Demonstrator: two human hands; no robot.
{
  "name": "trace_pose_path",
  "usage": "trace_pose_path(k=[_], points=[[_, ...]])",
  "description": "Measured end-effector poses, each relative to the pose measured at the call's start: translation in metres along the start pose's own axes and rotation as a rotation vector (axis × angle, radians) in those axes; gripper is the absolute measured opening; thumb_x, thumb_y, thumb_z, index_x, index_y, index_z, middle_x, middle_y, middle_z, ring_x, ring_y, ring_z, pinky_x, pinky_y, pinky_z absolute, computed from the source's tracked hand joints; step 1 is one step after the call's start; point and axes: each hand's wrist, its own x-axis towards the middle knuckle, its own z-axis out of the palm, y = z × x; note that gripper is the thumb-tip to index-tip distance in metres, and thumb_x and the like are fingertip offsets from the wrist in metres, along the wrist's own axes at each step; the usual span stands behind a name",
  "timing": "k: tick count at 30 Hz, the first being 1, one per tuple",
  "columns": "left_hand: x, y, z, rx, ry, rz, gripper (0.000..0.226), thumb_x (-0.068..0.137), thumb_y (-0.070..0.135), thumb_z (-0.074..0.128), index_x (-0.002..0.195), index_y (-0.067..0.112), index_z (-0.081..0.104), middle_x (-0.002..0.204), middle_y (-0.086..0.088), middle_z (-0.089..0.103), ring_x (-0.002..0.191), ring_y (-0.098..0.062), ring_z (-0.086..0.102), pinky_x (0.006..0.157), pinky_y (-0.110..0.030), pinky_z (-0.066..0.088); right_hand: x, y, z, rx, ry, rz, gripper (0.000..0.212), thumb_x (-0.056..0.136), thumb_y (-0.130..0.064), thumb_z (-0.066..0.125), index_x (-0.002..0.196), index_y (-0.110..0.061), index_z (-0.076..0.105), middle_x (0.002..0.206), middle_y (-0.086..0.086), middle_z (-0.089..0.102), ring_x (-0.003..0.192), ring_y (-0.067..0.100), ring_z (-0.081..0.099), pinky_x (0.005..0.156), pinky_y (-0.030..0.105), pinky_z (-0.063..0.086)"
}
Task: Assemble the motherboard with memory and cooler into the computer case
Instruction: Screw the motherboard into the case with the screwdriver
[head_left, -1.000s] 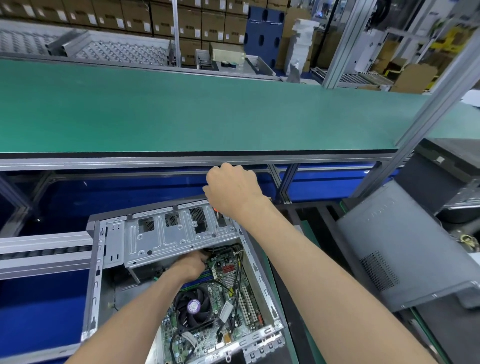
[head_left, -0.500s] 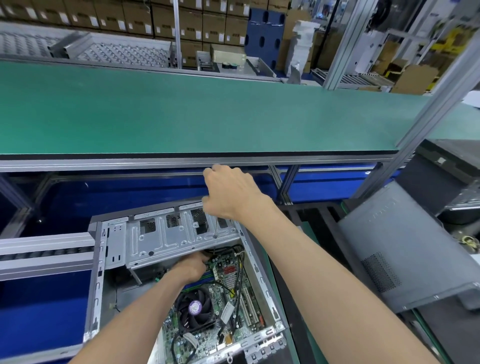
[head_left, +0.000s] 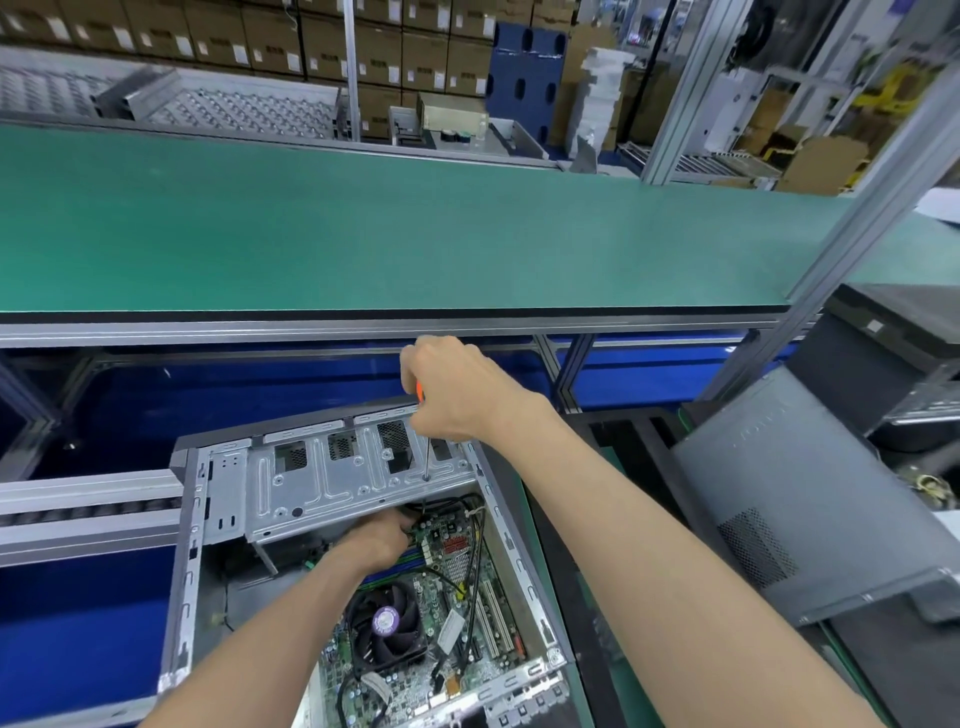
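Gripping an orange-handled screwdriver, the right hand sets its tip on the drive cage spanning the computer case. Under that cage the left hand curls around black cables over the motherboard, beyond the cooler. A grey side panel lies right of the case.

An open computer case lies on a blue conveyor, below a green bench.

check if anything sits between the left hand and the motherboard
Nothing visible does: the left hand is already down on the motherboard, just below the drive bay bracket. Its fingers are hidden, so actual contact is unclear.
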Motion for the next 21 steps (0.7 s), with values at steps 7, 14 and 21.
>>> trace_pose_path(k=[7, 14, 21], points=[[-0.002, 0.001, 0.001, 0.003, 0.008, 0.006, 0.051, 0.097, 0.008, 0.042, 0.143, 0.028, 0.050, 0.150, 0.002, 0.049, 0.106, -0.010, 0.054, 0.098, -0.026, 0.048, 0.000, 0.006, 0.010, -0.168, 0.177, 0.134, 0.017, 0.093, -0.018, 0.055, 0.086, -0.013, 0.041, 0.075, -0.001, 0.033, 0.077, 0.028, 0.041, 0.066, 0.038, 0.033], [-0.003, 0.003, -0.001, 0.000, 0.016, -0.001, 0.052, 0.097, 0.007, 0.042, 0.143, 0.029, 0.051, 0.148, 0.004, 0.051, 0.101, -0.007, 0.056, 0.094, -0.023, 0.047, 0.000, 0.010, -0.004, 0.013, -0.039, 0.026, 0.023, 0.076, -0.011, 0.058, 0.098, -0.011, 0.054, 0.098, 0.005, 0.051, 0.087, 0.029, 0.053, 0.069, 0.036, 0.044], [-0.005, 0.005, -0.002, 0.015, 0.003, -0.012, 0.052, 0.096, 0.007, 0.042, 0.144, 0.027, 0.051, 0.150, 0.003, 0.049, 0.129, -0.017, 0.052, 0.109, -0.031, 0.042, 0.002, 0.007, 0.009, -0.159, 0.141, 0.127, 0.016, 0.094, -0.019, 0.054, 0.087, -0.013, 0.041, 0.072, -0.002, 0.028, 0.078, 0.029, 0.043, 0.066, 0.038, 0.033]])
